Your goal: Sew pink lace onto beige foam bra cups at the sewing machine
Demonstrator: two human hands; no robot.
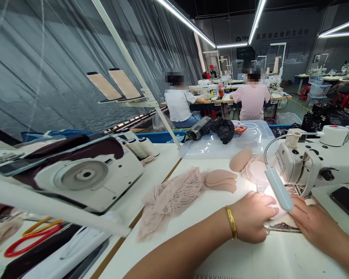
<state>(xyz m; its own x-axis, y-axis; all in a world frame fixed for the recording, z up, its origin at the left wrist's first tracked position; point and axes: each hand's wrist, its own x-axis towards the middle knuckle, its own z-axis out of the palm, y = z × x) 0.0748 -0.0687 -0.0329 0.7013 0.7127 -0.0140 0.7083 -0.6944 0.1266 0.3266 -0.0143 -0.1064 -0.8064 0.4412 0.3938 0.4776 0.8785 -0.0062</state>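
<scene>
My left hand point(251, 217), with a gold bangle on the wrist, lies curled over a pale pink piece of fabric point(275, 209) under the sewing machine's point(314, 162) lamp arm point(277, 186). My right hand point(314, 223) presses flat on the same piece from the right, fingers stretched toward the needle area. The needle itself is hidden behind the lamp. A stack of beige foam cups point(221, 180) and a heap of pink lace point(170, 199) lie to the left of my hands on the white table point(250, 259).
A second sewing machine point(81, 176) fills the left. A clear plastic tray point(221, 145) with a black bag sits behind. A dark phone point(347, 201) lies at right. Two people sit with their backs turned at far tables. Red and yellow rings point(31, 234) lie lower left.
</scene>
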